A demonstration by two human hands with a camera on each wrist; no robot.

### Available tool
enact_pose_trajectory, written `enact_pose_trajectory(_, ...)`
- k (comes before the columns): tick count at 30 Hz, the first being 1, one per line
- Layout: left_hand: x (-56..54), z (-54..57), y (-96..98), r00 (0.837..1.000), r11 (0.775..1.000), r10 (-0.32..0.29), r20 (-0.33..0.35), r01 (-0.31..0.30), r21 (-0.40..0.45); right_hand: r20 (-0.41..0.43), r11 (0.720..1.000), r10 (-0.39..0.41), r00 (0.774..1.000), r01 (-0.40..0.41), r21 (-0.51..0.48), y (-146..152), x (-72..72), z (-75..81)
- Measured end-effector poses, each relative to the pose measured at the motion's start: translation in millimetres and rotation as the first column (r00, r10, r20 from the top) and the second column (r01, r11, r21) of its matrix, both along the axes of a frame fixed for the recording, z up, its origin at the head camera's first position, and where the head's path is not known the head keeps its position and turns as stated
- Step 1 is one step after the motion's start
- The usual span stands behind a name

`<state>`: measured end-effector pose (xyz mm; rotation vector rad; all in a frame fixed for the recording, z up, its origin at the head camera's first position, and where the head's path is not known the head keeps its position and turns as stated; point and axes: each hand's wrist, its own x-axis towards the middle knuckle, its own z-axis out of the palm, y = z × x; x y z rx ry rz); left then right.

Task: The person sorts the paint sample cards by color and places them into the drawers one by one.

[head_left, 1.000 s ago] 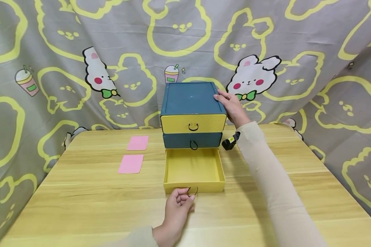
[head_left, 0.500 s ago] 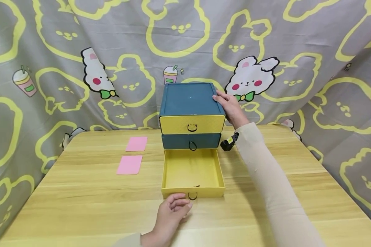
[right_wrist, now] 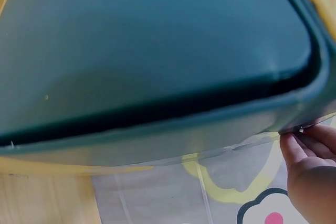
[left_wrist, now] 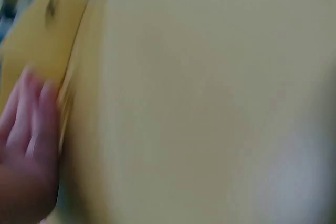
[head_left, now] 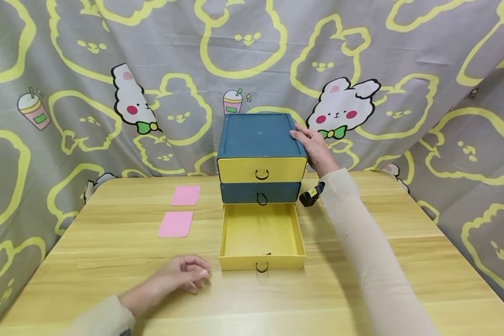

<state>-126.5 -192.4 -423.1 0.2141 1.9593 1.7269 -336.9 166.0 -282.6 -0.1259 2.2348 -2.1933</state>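
A drawer unit (head_left: 258,137) stands on the table, with a dark teal top and yellow and teal drawer fronts. Its bottom yellow drawer (head_left: 260,228) is pulled out, and a black loop handle (head_left: 262,267) hangs on its front. To the left of that drawer, my left hand (head_left: 182,275) is apart from it, fingers loosely bent and holding nothing; the left wrist view is blurred. My right hand (head_left: 315,147) touches the unit's upper right edge, its fingertips seen against the edge (right_wrist: 310,145) in the right wrist view. Some of its fingers are hidden.
Two pink square cards (head_left: 185,196) lie left of the unit, one in front of the other. A patterned grey curtain (head_left: 159,46) hangs behind the wooden table (head_left: 109,233). A small dark piece (head_left: 267,254) shows at the drawer's inner front wall.
The bottom drawer came out a little further toward me. My left hand let go of its handle and moved left, away from the drawer. The right hand stayed on the unit.
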Motion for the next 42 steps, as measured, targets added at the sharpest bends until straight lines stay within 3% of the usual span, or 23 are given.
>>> enact_pose_trajectory(2, -14.5, 3.0, -23.5, 0.994, 0.996, -0.088, -0.063, 0.089, 0.008, 0.005, 1.000, -0.002, 1.000, 0.002, 0.001, -0.8, 0.3, -0.8)
enact_pose_trajectory(4, -29.0, 7.7, -44.2, 0.985, 0.993, -0.114, -0.128, 0.114, -0.005, 0.008, 1.000, -0.003, 1.000, 0.003, -0.002, -1.6, 0.2, -1.4)
enact_pose_trajectory(8, -57.0, 14.6, -76.2, 0.964, 0.994, -0.063, -0.258, 0.037, -0.105, -0.007, 1.000, -0.004, 1.000, 0.004, 0.000, -1.3, -0.2, -2.2)
enact_pose_trajectory(13, -88.1, 13.0, -101.3, 0.922, 0.963, -0.038, -0.386, -0.070, -0.260, -0.023, 1.000, -0.010, 1.000, 0.010, -0.003, 1.1, -2.2, -2.7)
enact_pose_trajectory(15, -98.4, 9.7, -109.2, 0.907, 0.954, -0.069, -0.414, -0.061, -0.294, -0.015, 1.000, -0.014, 1.000, 0.014, -0.009, 1.0, -3.4, -3.0)
enact_pose_trajectory(20, -117.5, 2.9, -127.4, 0.904, 0.963, -0.110, -0.413, -0.006, -0.270, -0.002, 0.999, -0.023, 1.000, 0.023, -0.027, 0.0, -4.2, -3.8)
enact_pose_trajectory(23, -124.9, 0.6, -134.7, 0.905, 0.963, -0.130, -0.405, 0.019, -0.268, -0.014, 0.999, -0.025, 1.000, 0.025, -0.023, 0.2, -3.3, -3.7)
enact_pose_trajectory(27, -129.7, -2.0, -139.4, 0.902, 0.945, -0.186, -0.389, 0.055, -0.323, -0.020, 1.000, -0.024, 1.000, 0.024, -0.013, 0.6, -2.4, -2.6)
enact_pose_trajectory(34, -128.8, -2.6, -141.0, 0.898, 0.903, -0.250, -0.363, 0.081, -0.422, -0.018, 1.000, -0.018, 1.000, 0.018, -0.020, 1.5, -0.4, -0.7)
enact_pose_trajectory(38, -127.2, -2.1, -140.4, 0.898, 0.899, -0.271, -0.346, 0.108, -0.423, -0.018, 1.000, -0.021, 1.000, 0.021, -0.022, 1.1, -0.2, 0.1)
enact_pose_trajectory(42, -123.2, -3.1, -138.8, 0.891, 0.895, -0.273, -0.363, 0.097, -0.435, -0.005, 0.999, -0.019, 1.000, 0.019, -0.029, 0.4, -0.9, -1.2)
